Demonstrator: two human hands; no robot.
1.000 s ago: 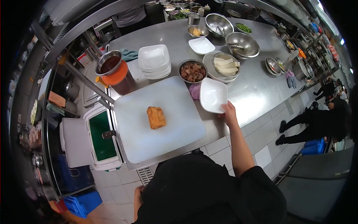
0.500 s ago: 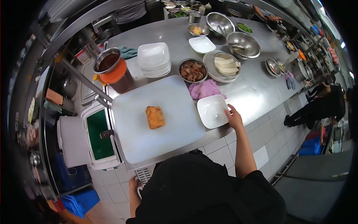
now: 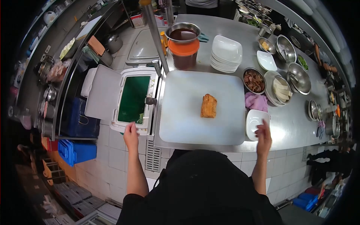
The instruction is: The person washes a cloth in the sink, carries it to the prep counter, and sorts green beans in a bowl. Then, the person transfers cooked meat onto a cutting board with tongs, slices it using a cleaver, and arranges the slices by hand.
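A golden-brown block of food (image 3: 208,106) lies on the white cutting board (image 3: 183,127). My right hand (image 3: 264,135) is over the right side of a white square bowl (image 3: 253,120), fingers apart and holding nothing. The bowl stands on the steel counter, right of the board, below a pink cloth (image 3: 256,102). My left hand (image 3: 131,135) is raised near the front edge of an open bin with a green inside (image 3: 133,99); its fingers look loosely bent and nothing shows in them. A dark knife handle (image 3: 150,101) sticks out between bin and board.
Stacked white bowls (image 3: 227,50) stand behind the board, beside an orange-rimmed container (image 3: 183,48) under a bowl of dark sauce. A bowl of meat (image 3: 254,80) and one of pale slices (image 3: 281,90) are at the right. A metal post (image 3: 155,33) rises near the board's left corner.
The view has swung left. The white bowl, first held up, has come down onto the counter, and my right hand has let it go. My left hand has risen towards the bin.
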